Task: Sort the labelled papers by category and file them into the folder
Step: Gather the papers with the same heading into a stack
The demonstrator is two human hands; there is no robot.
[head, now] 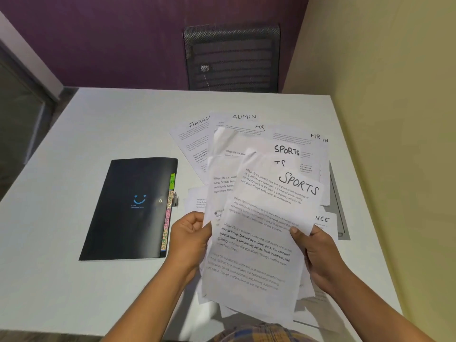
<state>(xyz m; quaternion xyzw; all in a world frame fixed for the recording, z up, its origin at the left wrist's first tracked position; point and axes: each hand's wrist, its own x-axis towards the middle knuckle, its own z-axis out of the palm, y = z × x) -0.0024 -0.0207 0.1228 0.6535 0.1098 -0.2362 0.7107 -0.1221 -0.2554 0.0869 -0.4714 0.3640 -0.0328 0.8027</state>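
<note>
Sheets marked SPORTS (261,233), several, fanned and raised above the desk (74,280) between both hands. Left hand (190,234): fingers curled and pinching the left edge of the fan. Right hand (313,245): thumb pressed on the face of the top sheet, remaining fingers hidden behind the paper, so their spread cannot be told.

Step in hand, as judged: gathering one category before filing. Done well, it means squaring the fanned edges against the desk, checking each handwritten heading, since one label shows only as partial letters, and keeping both pinches firm so loose lower sheets do not slip out.

Folder (128,208): black, closed, lying flat to the left of the hands, just beside the left one. Coloured tabs (169,211) along its right edge read HR, ADMIN, FINANCE and SPORTS; a snap button sits on the cover. It must be opened before any sheet goes in.

Other papers on the desk, overlapping beyond and under the held fan: FINANCE sheet (192,139), ADMIN sheet (243,118), HR sheet (303,139), and a part-covered sheet ending in NCE (323,219). Unsorted as they lie.

Obstruction: the held fan hides the pile beneath. Mesh chair (232,58) stands past the far edge.
</note>
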